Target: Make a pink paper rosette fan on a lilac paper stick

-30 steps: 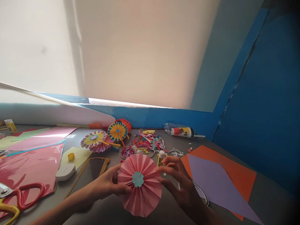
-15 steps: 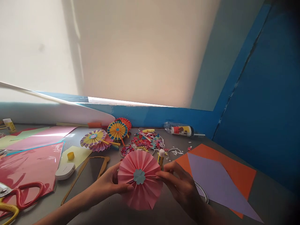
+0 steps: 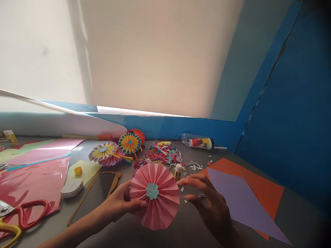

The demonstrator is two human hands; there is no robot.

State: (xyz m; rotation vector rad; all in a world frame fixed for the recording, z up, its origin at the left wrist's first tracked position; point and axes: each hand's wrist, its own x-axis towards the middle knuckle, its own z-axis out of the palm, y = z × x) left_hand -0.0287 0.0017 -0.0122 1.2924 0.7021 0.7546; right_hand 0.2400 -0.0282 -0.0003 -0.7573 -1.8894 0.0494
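A round pink pleated paper rosette (image 3: 160, 213) is held up over the grey table, with a light-blue paper flower (image 3: 152, 190) at its centre. My left hand (image 3: 124, 203) is closed on its left side, thumb in front and the other fingers mostly hidden behind. Beside the right edge is my right hand (image 3: 209, 201), its thumb and fingers apart and nothing between them. A glue stick (image 3: 178, 171) stands just behind the rosette.
Finished paper fans (image 3: 129, 143) and a heap of paper scraps (image 3: 162, 155) lie at the back. Purple paper (image 3: 240, 196) rests over orange paper (image 3: 274, 193) on the right. A phone (image 3: 94, 196), a white case (image 3: 72, 188) and scissors (image 3: 28, 215) are on the left.
My right hand has let go of the rosette's right edge and moved slightly right, its fingers spreading. The rosette has turned a little in my left hand.
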